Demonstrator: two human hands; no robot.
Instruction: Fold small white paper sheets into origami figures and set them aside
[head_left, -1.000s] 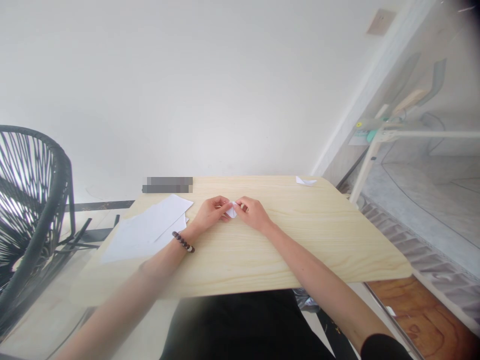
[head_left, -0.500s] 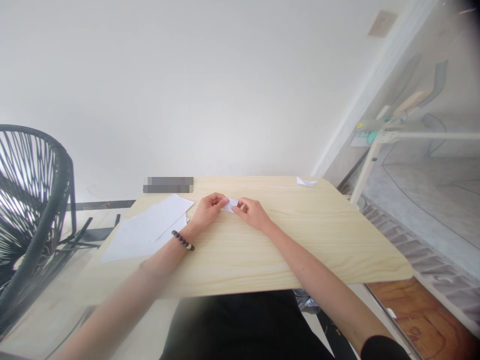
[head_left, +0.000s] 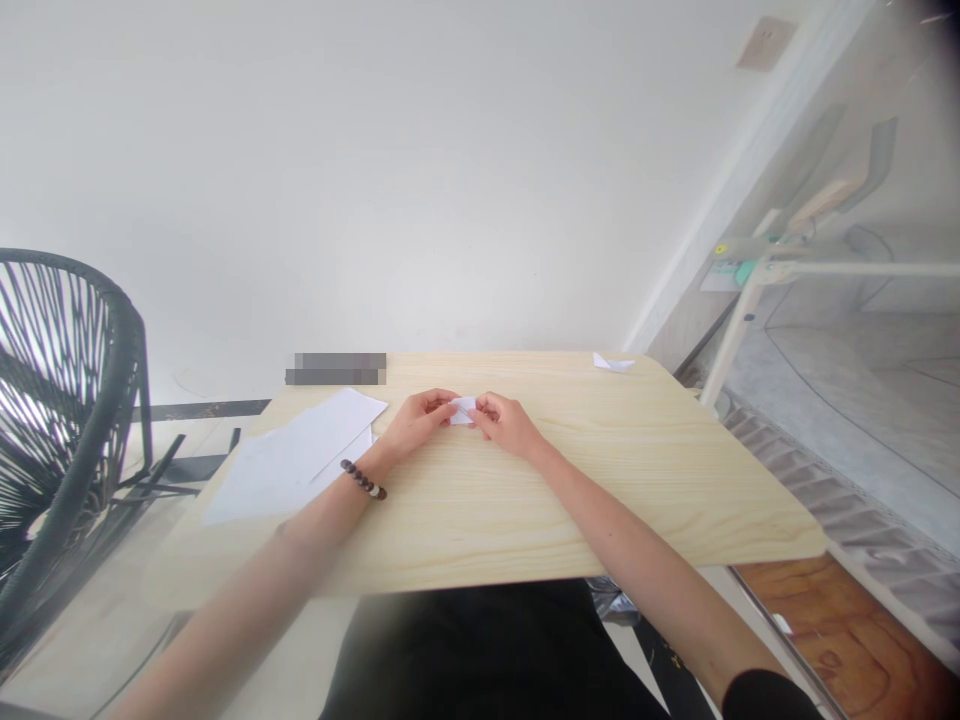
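Observation:
A small folded piece of white paper [head_left: 463, 411] is pinched between my two hands, above the middle of the wooden table. My left hand [head_left: 422, 422], with a dark bead bracelet [head_left: 364, 479] on its wrist, grips the left edge with thumb and fingers. On the opposite edge, my right hand [head_left: 506, 424] has its thumb on the near face and its fingers curled behind. The finer folds are too small to make out. White paper sheets [head_left: 300, 455] lie overlapping on the table, left of my left hand.
A folded white paper boat [head_left: 613, 362] rests near the table's far right corner. A pixelated grey block [head_left: 336, 369] covers something at the far left edge. The pale table [head_left: 637, 470] meets a white wall. A black woven chair [head_left: 97, 330] stands at left.
The folded paper has turned slightly between my fingers and now shows a squarer shape. Both hands have shifted only a little; the sheets and paper boat stay put.

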